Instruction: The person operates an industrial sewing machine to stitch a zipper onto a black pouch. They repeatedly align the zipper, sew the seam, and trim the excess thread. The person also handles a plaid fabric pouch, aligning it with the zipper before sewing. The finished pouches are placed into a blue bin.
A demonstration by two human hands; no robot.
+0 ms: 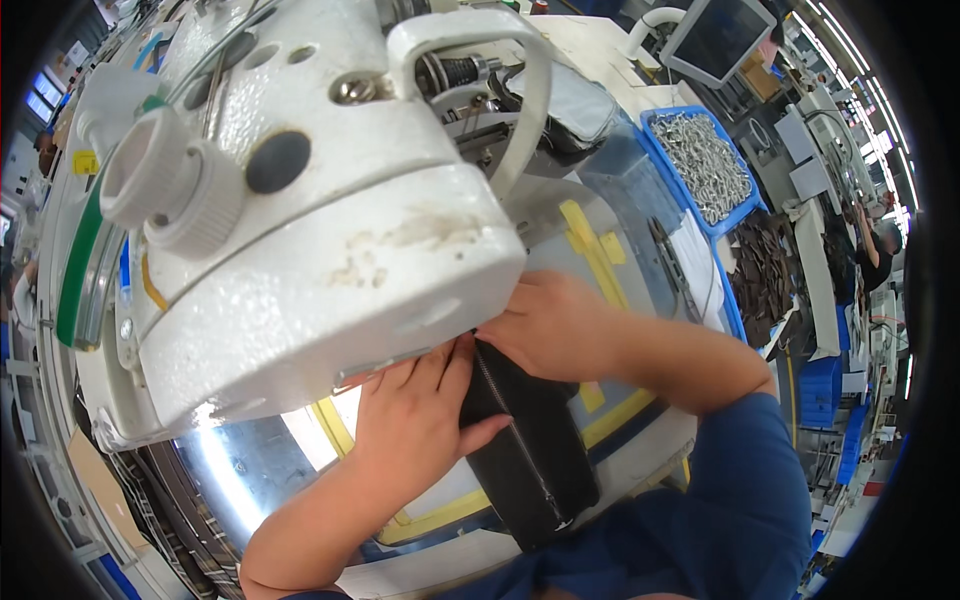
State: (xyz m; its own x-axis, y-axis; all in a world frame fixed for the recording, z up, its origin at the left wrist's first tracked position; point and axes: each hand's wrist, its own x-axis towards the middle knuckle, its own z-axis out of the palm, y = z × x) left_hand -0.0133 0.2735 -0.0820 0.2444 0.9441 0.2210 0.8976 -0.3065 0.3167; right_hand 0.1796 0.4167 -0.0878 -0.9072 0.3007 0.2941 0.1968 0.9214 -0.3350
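A black piece (530,440) of fabric or leather with a metal zipper (512,420) along it lies under the head of a white sewing machine (330,290). My left hand (415,405) rests flat on its left edge, thumb spread toward the zipper and fingertips partly under the machine head. On the other side my right hand (555,325) has its fingers bent and closed on the far part of the piece, close to the left fingertips. The machine head hides the needle area and some of the fingers. The near end of the piece reaches my blue clothing.
Yellow tape strips (595,250) mark the machine bed. A blue tray (700,165) of small metal parts stands at the far right, with dark brown pieces (765,270) beside it. Tweezers-like metal tools (675,265) lie nearer. A screen (718,40) stands behind.
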